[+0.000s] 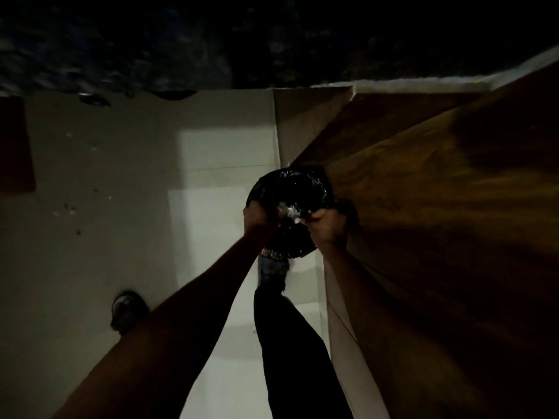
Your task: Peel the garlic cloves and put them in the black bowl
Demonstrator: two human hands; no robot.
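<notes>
The view is dim and points down at the floor. Both my hands hold a crinkled black plastic bag [292, 189] out in front of me, above the floor. My left hand [257, 219] grips the bag's left edge. My right hand [328, 223] grips its right edge. Between the two hands some whitish, papery bits [287, 211] show at the bag's mouth; I cannot tell what they are. No black bowl and no whole garlic cloves are in view.
A brown wooden cabinet or door face [438, 207] fills the right side, close to my right arm. Pale floor tiles [211, 192] lie below. My dark trouser leg [290, 343] and shoe [272, 269] are under the bag; the other foot [127, 309] is at left. A dark speckled surface [211, 40] spans the top.
</notes>
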